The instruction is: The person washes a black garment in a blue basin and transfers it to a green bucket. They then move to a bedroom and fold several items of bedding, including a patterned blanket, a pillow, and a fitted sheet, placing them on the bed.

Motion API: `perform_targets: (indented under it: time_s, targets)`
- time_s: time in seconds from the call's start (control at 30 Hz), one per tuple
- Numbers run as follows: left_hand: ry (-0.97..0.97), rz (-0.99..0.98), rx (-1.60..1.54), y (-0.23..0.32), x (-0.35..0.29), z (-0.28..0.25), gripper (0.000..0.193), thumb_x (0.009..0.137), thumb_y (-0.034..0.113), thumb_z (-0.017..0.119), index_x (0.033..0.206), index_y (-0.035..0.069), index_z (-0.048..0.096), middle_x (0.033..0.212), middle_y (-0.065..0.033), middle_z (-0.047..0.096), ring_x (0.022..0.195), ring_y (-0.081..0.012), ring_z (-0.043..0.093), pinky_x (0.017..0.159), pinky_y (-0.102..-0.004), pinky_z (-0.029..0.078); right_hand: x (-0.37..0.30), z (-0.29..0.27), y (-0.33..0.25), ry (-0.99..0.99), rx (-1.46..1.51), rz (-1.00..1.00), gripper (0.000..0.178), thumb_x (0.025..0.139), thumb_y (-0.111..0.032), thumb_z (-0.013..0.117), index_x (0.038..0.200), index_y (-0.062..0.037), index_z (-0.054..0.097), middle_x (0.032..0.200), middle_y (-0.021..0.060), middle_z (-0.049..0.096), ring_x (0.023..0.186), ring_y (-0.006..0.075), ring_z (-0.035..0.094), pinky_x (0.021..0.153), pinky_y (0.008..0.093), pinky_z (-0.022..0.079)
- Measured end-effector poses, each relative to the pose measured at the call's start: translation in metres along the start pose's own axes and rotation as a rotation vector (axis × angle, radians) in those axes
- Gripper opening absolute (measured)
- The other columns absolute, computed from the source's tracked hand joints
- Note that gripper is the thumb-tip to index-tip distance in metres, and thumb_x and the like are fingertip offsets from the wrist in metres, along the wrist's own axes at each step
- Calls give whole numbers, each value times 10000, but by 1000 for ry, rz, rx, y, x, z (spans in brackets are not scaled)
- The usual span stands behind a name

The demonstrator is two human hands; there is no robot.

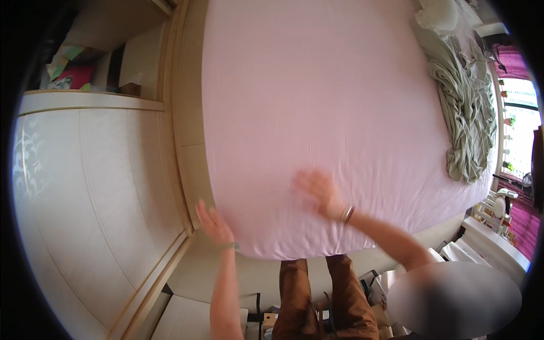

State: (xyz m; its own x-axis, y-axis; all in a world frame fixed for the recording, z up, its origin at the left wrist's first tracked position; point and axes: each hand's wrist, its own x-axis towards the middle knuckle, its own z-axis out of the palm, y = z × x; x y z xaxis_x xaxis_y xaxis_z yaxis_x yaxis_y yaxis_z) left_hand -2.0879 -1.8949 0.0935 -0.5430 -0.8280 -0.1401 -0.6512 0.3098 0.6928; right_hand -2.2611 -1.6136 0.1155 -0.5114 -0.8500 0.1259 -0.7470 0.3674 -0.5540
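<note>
A pink fitted sheet (317,102) covers the mattress in front of me, smooth in the middle and creased towards the near edge. My right hand (318,191) is stretched out flat at or just over the sheet, with its fingertips smeared by motion; nothing shows in it. At the near left corner of the bed, my left hand (215,224) has its fingers extended beside the sheet's edge and is empty. Whether that palm touches the fabric cannot be made out. A bracelet is on each wrist.
A crumpled grey-green blanket (467,107) lies along the bed's right side, with a whitish bundle (439,14) beyond it. To the left stands a pale wardrobe (90,198), open in its far section. Boxes and furniture crowd the lower right, near a window (520,124) with pink curtains.
</note>
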Motion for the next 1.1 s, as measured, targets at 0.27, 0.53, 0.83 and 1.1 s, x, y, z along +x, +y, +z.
perform_targets:
  time_s: [0.27, 0.53, 0.83, 1.1]
  targets:
    - [-222, 677, 551, 117, 49, 95, 483, 922, 277, 525, 1393, 199, 451, 1527, -105, 258, 1408, -269, 237, 1147, -469, 93, 91, -34, 116, 151, -546, 425, 561, 893, -346, 537, 1392, -128, 403, 1464, 70, 363, 1380, 246, 281, 1115, 490, 199]
    - [-296, 5, 458, -50, -67, -33, 558, 937, 324, 492, 1432, 104, 357, 1459, -162, 361, 1354, -336, 318, 1095, -480, 265, -51, 113, -147, -404, 159, -419, 469, 906, -383, 496, 1296, -123, 510, 1433, 78, 406, 1342, 267, 353, 1140, 452, 224]
    - [-123, 383, 359, 85, -46, 25, 501, 975, 279, 470, 1425, 84, 370, 1510, -206, 240, 1400, -358, 223, 1118, -473, 210, -45, -31, 0, 87, 171, 173, 549, 784, -200, 665, 1302, -154, 490, 1421, 87, 407, 1364, 275, 315, 1089, 487, 294]
    - [-533, 1176, 367, 281, -158, 298, 548, 885, 263, 587, 1404, 187, 427, 1483, -151, 322, 1401, -305, 247, 1109, -543, 155, -125, -165, 254, 329, -392, 661, 595, 914, -361, 519, 1414, -85, 350, 1504, 84, 302, 1413, 231, 218, 1151, 433, 147]
